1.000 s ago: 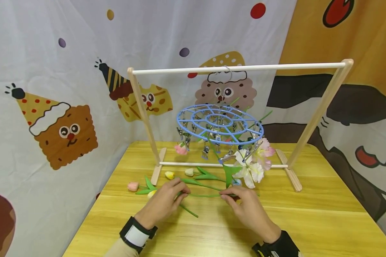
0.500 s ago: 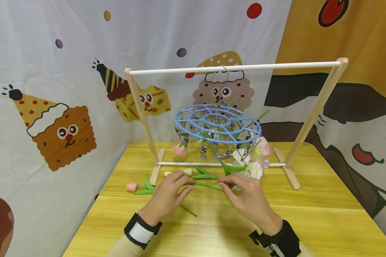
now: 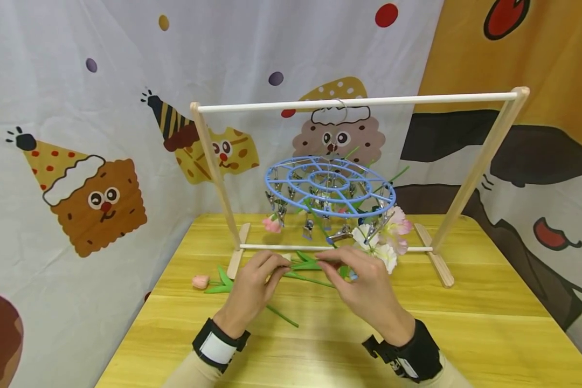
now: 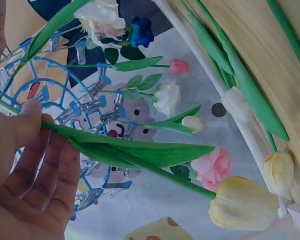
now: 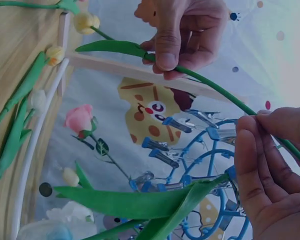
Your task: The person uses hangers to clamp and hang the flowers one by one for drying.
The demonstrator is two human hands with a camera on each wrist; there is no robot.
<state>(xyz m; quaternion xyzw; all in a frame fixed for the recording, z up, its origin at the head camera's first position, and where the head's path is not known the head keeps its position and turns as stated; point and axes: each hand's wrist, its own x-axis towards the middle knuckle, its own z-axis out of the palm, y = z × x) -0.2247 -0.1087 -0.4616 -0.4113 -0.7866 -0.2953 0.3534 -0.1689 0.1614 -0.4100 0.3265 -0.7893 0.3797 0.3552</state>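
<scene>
My left hand [image 3: 257, 288] pinches a pale yellow artificial tulip [image 4: 242, 202] by its green stem, just where the long leaf [image 4: 155, 152] joins it. Farther down the same stem, my right hand [image 3: 368, 285] pinches it between thumb and fingers, as the right wrist view shows. The stem [image 5: 210, 85] runs between the two hands, held above the table in front of the rack. In the head view the left hand hides the tulip's bloom. Behind the hands hangs a round blue clip hanger [image 3: 349, 215] with metal clips, several of them holding flowers.
A wooden rack [image 3: 208, 156] with a white top bar carries the hanger. On the table [image 3: 320, 345] lie a pink tulip [image 3: 201, 282], a white tulip [image 4: 237, 105], a yellow tulip [image 4: 280, 172] and a loose-looking stem [image 3: 282, 316]. Among the hanging flowers are a pink rose [image 5: 79, 120] and blue rose [image 4: 141, 32].
Both hands have risen from low over the table toward the rack, bringing the tulip stem up with them. They have also come closer together. The hanger looks unmoved.
</scene>
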